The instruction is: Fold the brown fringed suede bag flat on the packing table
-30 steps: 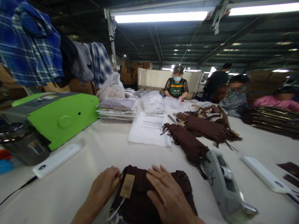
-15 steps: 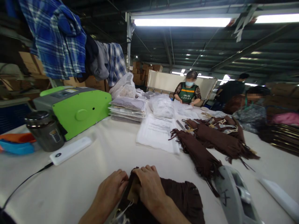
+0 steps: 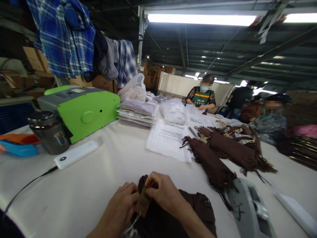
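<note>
1. Head view: white worktop (image 3: 104, 172) carries a green machine (image 3: 84, 110), its top label too small to read.
2. Printed sheet (image 3: 169, 138) mid-worktop, text illegible.
3. Brown fringed garment (image 3: 173, 215) at near edge, under both hands.
4. Left hand (image 3: 122, 206) and right hand (image 3: 160, 191), fingers pinched together on a brown paper tag (image 3: 143, 204); no print readable.
5. Far worker's green vest (image 3: 201, 97) bears white lettering, unclear.

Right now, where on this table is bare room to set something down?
Bare cloth lies between the white power bank, the paper sheets and the left hand. The right side is crowded: brown fringed garments and a grey tape dispenser.
</note>
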